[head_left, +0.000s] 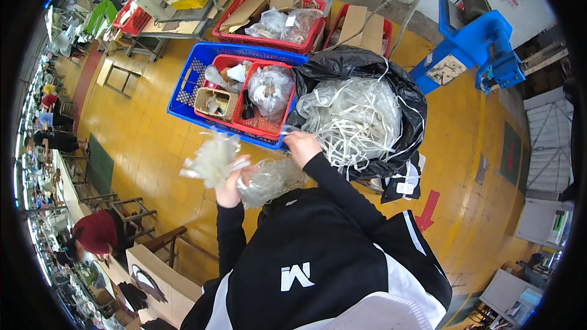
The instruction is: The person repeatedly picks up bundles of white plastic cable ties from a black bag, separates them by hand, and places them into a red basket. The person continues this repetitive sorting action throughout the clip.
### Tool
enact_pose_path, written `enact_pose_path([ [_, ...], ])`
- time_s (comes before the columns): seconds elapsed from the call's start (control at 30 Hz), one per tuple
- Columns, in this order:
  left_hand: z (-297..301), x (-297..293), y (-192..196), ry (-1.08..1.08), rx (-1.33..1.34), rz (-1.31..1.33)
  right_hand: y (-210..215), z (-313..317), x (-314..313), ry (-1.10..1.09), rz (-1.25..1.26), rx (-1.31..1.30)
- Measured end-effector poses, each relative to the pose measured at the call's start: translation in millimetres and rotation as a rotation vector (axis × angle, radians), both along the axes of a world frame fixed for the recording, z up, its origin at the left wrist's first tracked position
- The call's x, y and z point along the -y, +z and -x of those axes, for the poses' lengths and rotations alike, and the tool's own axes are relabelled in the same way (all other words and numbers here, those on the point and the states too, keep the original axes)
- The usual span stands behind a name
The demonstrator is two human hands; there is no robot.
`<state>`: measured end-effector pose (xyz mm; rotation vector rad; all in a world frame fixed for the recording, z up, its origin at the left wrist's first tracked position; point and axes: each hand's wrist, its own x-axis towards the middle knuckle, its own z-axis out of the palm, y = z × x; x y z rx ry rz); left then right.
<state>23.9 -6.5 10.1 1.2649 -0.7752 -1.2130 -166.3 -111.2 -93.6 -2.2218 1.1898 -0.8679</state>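
My left hand (231, 184) is closed around a crumpled bunch of clear plastic (211, 160), which fans out beyond the fingers and is slightly blurred. More tangled clear plastic strips (272, 180) show just right of that hand, in front of my body; whether they join the held bunch I cannot tell. My right hand (302, 148) is closed near the front right corner of a blue crate (202, 123). Something pale shows at its fingertips, too small to name. Just right of it stands a black plastic bag (413, 119), its mouth wide, filled with clear plastic and white strips (361, 119).
Inside the blue crate sit red baskets (263, 125) with plastic-wrapped items and a tan box (215, 104). Red crates (269, 38) stand behind. A blue machine (468, 49) rises at the right, a small stool (116, 77) stands left, and a co-worker in red (98, 232) is lower left.
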Motion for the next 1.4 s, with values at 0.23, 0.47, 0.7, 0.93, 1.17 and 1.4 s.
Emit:
enact_pose_path([
  [0.23, 22, 13, -10, 0.119, -0.222, -0.194, 106, 7, -38, 0.233, -0.071, 0.304],
  [0.47, 31, 13, -12, -0.028, -0.25, -0.07, 105, 17, -62, -0.05, -0.091, 0.322],
  [0.7, 55, 15, -1, 0.005, -0.368, -0.18, 109, 37, -41, -0.392, 0.039, 0.373],
  [0.93, 47, 27, -2, -0.054, -0.621, -0.234, 111, 16, -63, 0.122, 0.092, 0.313],
  [1.17, 34, 22, 2, -0.041, -0.66, -0.045, 108, 21, -68, 0.15, -0.264, 0.387],
  [1.4, 35, 15, -9, -0.032, -0.742, 0.081, 106, 15, -64, 0.112, -0.218, 0.473],
])
